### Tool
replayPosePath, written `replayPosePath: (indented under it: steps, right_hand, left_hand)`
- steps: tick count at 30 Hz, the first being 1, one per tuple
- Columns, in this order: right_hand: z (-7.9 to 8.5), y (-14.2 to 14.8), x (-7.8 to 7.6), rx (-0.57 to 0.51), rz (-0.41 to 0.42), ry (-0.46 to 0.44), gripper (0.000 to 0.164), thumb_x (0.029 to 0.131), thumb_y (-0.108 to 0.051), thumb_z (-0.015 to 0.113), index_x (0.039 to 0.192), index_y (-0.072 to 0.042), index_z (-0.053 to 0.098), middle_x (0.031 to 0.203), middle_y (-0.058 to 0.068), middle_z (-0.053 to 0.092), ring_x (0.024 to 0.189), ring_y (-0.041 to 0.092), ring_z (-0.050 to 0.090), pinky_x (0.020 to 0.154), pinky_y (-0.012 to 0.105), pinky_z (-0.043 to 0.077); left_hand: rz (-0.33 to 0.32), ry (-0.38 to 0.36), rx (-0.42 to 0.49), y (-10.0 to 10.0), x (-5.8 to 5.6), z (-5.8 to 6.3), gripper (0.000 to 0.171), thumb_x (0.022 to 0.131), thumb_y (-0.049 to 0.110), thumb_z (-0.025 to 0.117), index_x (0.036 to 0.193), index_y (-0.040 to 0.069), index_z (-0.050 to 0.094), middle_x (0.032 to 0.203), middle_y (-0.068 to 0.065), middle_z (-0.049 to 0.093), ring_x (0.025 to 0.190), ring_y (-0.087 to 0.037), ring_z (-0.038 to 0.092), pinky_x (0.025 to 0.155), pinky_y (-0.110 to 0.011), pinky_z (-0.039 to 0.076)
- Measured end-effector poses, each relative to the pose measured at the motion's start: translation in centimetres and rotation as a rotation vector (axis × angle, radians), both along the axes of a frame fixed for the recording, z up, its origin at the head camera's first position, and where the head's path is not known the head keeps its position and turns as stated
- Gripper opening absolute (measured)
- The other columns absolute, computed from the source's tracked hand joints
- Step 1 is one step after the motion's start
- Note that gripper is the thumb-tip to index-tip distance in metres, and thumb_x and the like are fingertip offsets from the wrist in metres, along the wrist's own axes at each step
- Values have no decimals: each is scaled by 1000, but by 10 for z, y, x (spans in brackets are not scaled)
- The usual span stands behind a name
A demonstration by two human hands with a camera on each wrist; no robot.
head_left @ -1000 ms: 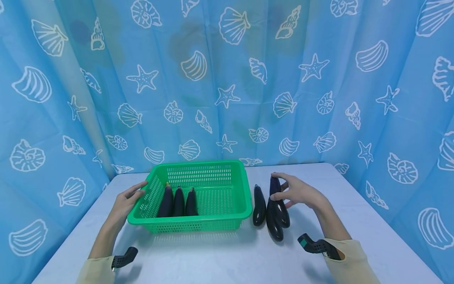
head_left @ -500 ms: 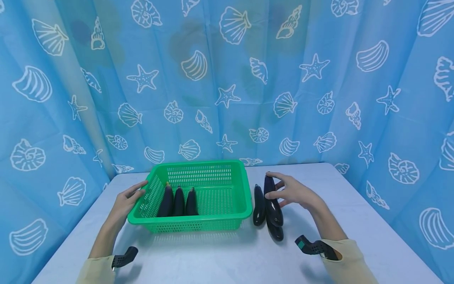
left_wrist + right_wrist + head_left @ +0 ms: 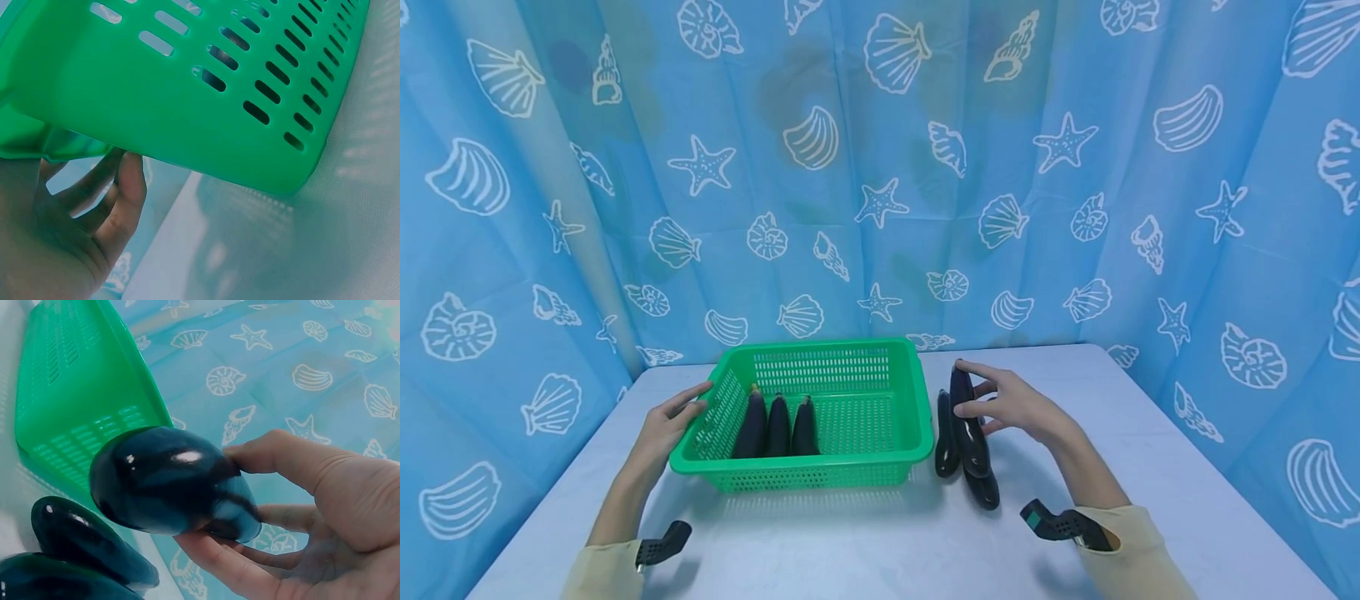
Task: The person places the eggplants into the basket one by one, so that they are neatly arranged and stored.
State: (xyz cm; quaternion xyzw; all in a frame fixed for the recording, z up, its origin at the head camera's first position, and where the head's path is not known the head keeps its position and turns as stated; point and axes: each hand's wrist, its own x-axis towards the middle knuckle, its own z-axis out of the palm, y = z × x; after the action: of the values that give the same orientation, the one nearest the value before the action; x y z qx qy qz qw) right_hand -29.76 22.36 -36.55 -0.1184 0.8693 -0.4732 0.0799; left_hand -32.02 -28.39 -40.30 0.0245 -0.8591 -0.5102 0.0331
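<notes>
My right hand pinches a dark, glossy eggplant near its stem end, thumb on one side and fingers on the other. Up close in the right wrist view, the eggplant's rounded end points toward the green basket. Beneath it on the table lie two more eggplants, one on the left beside the basket and one partly covered by the held one. My left hand grips the left rim of the green plastic basket; some of its fingers are hidden there. Three eggplants lie side by side in the basket's left half.
A white cloth covers the table. Behind and on both sides hangs a blue curtain with white shells and starfish. Each wrist carries a black camera mount, one on the left and one on the right.
My right hand has lifted the eggplant slightly and moved left with it, over the one beneath and close to the left one. The left hand and basket have stayed in place.
</notes>
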Motion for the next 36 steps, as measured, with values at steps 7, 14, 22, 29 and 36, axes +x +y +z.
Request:
replayPosePath:
  steps: [7,14,22,29,36]
  right_hand:
    - [0,-5,0,-36,-4,-5,82,87,-31,74,155,-19,31,139,31,47,107,32,66,79,41,61]
    - [0,-10,1,-73,-4,-14,81,87,-32,74,155,-21,31,140,31,46,104,30,68,81,43,61]
    - [-3,-14,-1,-99,-27,-35,80,86,-37,75,153,-26,34,141,28,48,107,29,67,84,43,60]
    - [-1,-18,1,-129,-36,-70,77,86,-38,75,152,-30,36,140,24,49,112,30,63,89,45,58]
    - [1,-22,3,-175,-13,-96,78,86,-38,74,153,-26,35,137,24,50,110,28,63,92,46,57]
  left_hand:
    - [3,-13,-3,0,0,0,57,103,44,44,153,17,37,159,-20,29,142,-43,35,114,-57,34]
    - [-2,-11,-1,0,0,1,57,103,43,44,153,17,37,160,-20,28,144,-43,32,116,-57,33]
    - [-6,-6,10,0,0,0,59,102,47,46,152,17,38,158,-21,31,140,-42,39,112,-55,38]
    - [-9,-2,11,-1,-1,0,60,102,47,45,153,18,37,159,-20,31,141,-42,38,114,-55,36]
    - [-8,-13,15,-2,0,1,60,101,49,47,152,19,38,160,-19,30,144,-41,32,117,-56,31]
